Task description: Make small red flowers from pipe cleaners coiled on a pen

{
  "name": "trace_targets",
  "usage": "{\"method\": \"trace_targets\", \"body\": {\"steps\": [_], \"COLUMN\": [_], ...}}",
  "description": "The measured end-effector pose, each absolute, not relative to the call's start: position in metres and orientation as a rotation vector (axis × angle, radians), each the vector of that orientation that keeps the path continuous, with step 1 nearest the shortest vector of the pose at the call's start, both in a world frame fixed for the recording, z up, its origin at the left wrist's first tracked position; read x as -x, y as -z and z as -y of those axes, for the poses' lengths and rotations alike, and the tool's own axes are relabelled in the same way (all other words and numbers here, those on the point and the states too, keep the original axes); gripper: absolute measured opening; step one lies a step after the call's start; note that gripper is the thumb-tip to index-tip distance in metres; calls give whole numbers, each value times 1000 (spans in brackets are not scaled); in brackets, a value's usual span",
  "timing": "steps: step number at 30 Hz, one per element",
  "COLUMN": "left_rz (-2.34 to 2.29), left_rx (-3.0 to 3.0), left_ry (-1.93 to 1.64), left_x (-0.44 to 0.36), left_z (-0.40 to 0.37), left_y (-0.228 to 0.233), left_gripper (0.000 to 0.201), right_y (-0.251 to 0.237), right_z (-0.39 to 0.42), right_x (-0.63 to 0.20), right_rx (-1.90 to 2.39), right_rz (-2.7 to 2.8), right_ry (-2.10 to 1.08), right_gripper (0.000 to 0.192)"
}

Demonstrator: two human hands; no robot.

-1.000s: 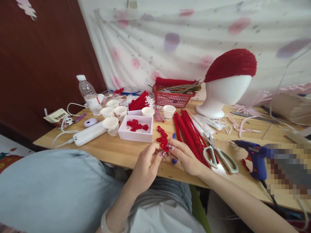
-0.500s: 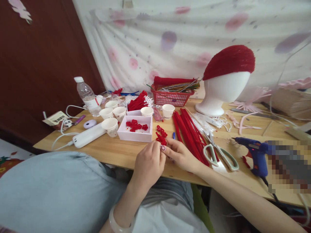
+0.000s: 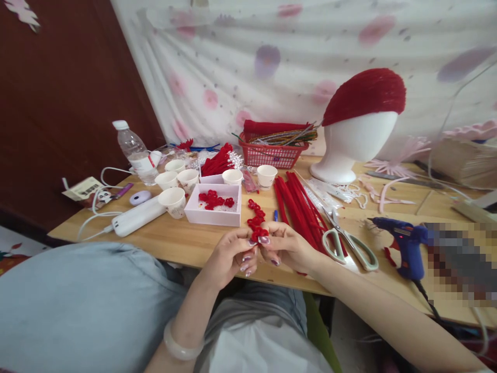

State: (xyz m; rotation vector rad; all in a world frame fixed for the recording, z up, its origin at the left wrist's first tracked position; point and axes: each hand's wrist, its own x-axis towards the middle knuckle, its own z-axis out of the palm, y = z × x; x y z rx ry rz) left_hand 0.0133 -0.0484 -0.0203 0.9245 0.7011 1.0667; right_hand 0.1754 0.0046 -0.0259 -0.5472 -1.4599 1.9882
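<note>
Left hand [image 3: 230, 256] and right hand [image 3: 288, 247] meeting over the near edge of the counter [image 3: 182, 239], fingers [image 3: 259, 241] of both pressed together, pinching 1 end of a small red twisted piece [image 3: 258, 232] between thumb and fingertip. Just beyond the fingers, a row of similar red twisted pieces [image 3: 254, 213] lying on the wood, running away toward the far side. Beside that row, toward the right hand, a blue pen [image 3: 275, 214] and then a bundle of long red pipe cleaners [image 3: 298, 210], laid slanting. Further out past the right hand, pale green scissors [image 3: 349, 243], blades apart, and beyond them a blue glue gun [image 3: 404, 240] resting on the counter. Out from the left hand, a white box [image 3: 212, 216] holding more red pieces, then 1 paper cup [image 3: 173, 201] just beside it, a white power strip [image 3: 135, 218], and a plastic bottle [image 3: 134, 152] well apart at the far left. More cups clustered behind the box. Farthest from the fingers, a red basket [image 3: 272, 154] of stems and a white foam head [image 3: 355, 147] with a red cap [image 3: 365, 96]. On the left wrist, a pale bangle [image 3: 175, 346].
</note>
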Motion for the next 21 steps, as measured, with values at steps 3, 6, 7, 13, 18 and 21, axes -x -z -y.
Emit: {"method": "trace_targets", "body": {"steps": [3,6,7,13,18,21], "left_rz": [-747,-744,-742,-978,-1256,-1426], "left_rx": [-1014,-1057,-1075,-1434,-1827,-2202], "left_ry": [-1152,-1168,-1161,-1088,-1186,-1246], "left_x": [-11,-7,-6,-11,-16,-15], "left_z": [49,50,51,56,63,65], "left_y": [23,23,23,17,14,17], "left_gripper": [22,20,19,20,15,13], "right_y": [24,18,16,13,18,19], "right_z": [-6,-4,-2,4,1,1], "right_x": [-178,-178,-177,-173,-175,-175], "right_rx": [552,564,570,602,627,619], "right_rz": [1510,1517,1523,1666,1662,1637], "right_ry": [-1923,-1804,-1757,-1664,-1670,-1679], "right_gripper": [41,43,39,37,39,40]}}
